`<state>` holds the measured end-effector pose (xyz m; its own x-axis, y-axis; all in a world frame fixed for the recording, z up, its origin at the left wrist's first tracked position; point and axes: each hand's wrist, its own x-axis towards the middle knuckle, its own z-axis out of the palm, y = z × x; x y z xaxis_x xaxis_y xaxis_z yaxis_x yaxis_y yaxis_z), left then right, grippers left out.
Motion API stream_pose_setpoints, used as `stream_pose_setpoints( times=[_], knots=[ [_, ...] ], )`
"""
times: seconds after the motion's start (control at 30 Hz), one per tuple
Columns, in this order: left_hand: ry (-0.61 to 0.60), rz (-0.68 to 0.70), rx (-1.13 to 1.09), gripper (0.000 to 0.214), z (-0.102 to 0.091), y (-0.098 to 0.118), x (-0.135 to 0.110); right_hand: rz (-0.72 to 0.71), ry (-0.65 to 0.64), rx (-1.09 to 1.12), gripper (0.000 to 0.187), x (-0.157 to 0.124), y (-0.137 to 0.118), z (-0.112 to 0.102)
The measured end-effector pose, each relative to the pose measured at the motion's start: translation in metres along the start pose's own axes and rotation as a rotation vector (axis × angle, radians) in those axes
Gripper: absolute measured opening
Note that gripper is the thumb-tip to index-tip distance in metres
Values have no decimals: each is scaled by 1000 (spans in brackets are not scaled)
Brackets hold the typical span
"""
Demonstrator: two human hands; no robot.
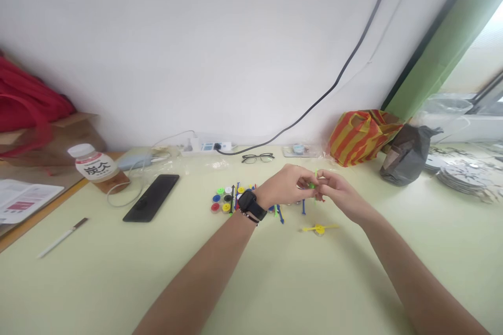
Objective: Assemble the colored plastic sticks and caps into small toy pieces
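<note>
My left hand [286,186], with a black smartwatch [251,204] on its wrist, meets my right hand [340,193] above the table. Fingers of both hands pinch a small green plastic piece [312,185], mostly hidden by the fingertips. A bit of red shows just under the right fingertips. On the table below them lies a yellow arrow spinner [319,229] with a round base. Small round discs [227,199] in several colours sit left of my left hand. Blue arrows [280,214] and other coloured arrows lie partly hidden beneath that hand.
At the left are a black phone [152,198], a drink bottle [98,170] and a white pen-like tool [63,238]. Eyeglasses [258,158] and a power strip [206,147] lie near the wall. A striped bag [356,136], a grey bag [406,157] and stacked discs [463,178] stand right.
</note>
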<state>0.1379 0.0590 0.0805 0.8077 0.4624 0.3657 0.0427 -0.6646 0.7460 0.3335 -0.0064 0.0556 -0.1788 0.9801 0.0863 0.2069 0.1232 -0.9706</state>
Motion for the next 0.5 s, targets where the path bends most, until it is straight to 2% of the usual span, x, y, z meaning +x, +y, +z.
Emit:
stream_pose_setpoints(
  times=[0.07,0.17,0.3,0.4,0.5],
  knots=[
    [-10,-41,8,9,-2,-3,-1,5,19,-37,8,1,3,3],
    [-45,-87,88,8,-5,-6,-2,9,112,-203,20,5,13,-1],
    [-243,-147,170,19,-2,-12,-3,17,308,-584,29,14,39,-11],
    [-378,-207,175,19,4,-17,-4,49,299,-800,30,18,57,-15],
    [-449,-253,220,16,7,-21,-5,71,267,-914,28,17,66,-18]
  ],
)
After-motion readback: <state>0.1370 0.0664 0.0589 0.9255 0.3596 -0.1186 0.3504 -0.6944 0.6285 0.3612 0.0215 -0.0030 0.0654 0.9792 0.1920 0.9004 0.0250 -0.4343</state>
